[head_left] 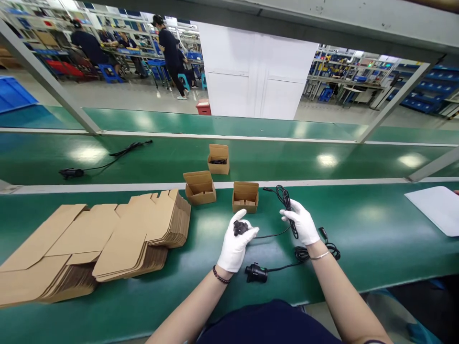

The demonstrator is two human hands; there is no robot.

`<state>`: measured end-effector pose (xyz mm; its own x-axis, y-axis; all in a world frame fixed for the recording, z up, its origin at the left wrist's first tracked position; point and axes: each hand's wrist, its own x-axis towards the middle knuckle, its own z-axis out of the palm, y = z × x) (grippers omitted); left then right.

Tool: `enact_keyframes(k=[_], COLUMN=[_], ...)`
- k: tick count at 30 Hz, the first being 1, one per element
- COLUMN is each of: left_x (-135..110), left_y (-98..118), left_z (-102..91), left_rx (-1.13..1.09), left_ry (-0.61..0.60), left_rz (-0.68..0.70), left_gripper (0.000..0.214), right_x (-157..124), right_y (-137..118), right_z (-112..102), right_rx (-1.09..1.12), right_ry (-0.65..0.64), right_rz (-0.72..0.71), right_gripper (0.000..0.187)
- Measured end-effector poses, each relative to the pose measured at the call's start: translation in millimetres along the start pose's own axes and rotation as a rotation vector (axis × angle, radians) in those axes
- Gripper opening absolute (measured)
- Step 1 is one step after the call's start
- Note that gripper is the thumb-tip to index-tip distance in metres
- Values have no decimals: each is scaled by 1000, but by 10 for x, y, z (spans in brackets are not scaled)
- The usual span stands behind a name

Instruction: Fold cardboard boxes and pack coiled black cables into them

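Note:
My left hand [234,243], in a white glove, is closed around a small black device [241,228] whose kind I cannot make out. A thin black cord runs from it to a coiled black cable [284,197], which my gloved right hand [300,222] grips. Below my hands, a second black device [256,273] lies on the green table, its coiled cord [303,253] partly hidden by my right wrist. Just beyond my left hand stand an open cardboard box [245,197] and another open box [200,188].
Flat cardboard blanks [122,234] are stacked at left. On the farther green strip stand a box [218,160] with black contents and a corded black device [71,173]. A white sheet [435,209] lies at right. Metal posts [389,105] and an overhead beam frame the bench.

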<state>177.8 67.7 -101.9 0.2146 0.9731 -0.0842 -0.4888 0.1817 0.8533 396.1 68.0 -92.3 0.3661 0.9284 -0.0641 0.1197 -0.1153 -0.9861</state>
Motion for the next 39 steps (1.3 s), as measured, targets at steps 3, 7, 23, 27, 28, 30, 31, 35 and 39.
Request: enact_keyframes(k=[3, 7, 23, 27, 28, 30, 31, 35, 39], left_x=[-16, 24, 8, -35, -58, -106, -128, -198, -220], left_y=[103, 380, 282, 299, 312, 333, 339, 329, 394], left_z=[81, 184, 151, 167, 197, 263, 292, 326, 272], left_rx=[390, 781, 33, -79, -28, 135, 208, 344, 302], left_ry=[2, -130, -281, -372, -399, -447, -459, -417, -430], left_rz=[370, 719, -124, -142, -120, -101, -99, -51, -68], left_gripper=[26, 11, 25, 27, 27, 27, 28, 26, 24], right_x=[-274, -558, -663, -667, -677, -701, -714, -715, -599], right_y=[-134, -354, -512, -423, -381, -309, -290, -399, -626], right_z=[13, 1, 157, 212, 249, 315, 328, 148, -181], right_rx=[131, -75, 18, -257, -378, -626, -727, -921, -722], right_ry=[-103, -224, -95, -234, -267, -325, -354, -571, -556], right_rz=[-36, -119, -227, -242, -274, -344, -374, -458, -482], right_gripper=[62, 48, 27, 45, 50, 59, 64, 72, 55])
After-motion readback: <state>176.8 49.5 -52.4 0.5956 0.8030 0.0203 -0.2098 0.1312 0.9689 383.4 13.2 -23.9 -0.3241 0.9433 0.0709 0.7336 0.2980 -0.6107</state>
